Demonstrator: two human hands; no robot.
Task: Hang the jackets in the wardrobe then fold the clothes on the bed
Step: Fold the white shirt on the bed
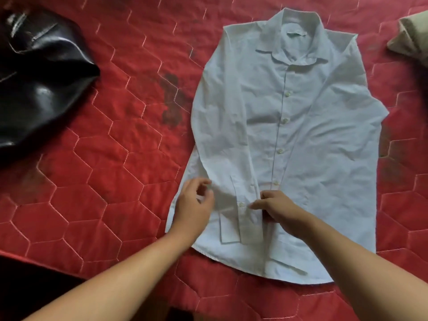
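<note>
A pale blue buttoned shirt (298,135) lies flat, front up, on the red quilted bed (111,158), collar at the far end. Its left sleeve is folded down along the body, cuff (240,218) near the hem. My left hand (193,205) hovers at the shirt's left edge beside the cuff, fingers loosely curled and apart, holding nothing. My right hand (275,209) rests on the shirt near the button placket, fingertips touching the cuff's right edge, not clearly gripping it. A black leather jacket (39,75) lies crumpled at the far left of the bed.
A beige folded cloth (412,38) sits at the far right edge of the bed. A dark stain (171,98) marks the bedspread left of the shirt. The bed's near edge (46,265) runs along the lower left, dark floor below.
</note>
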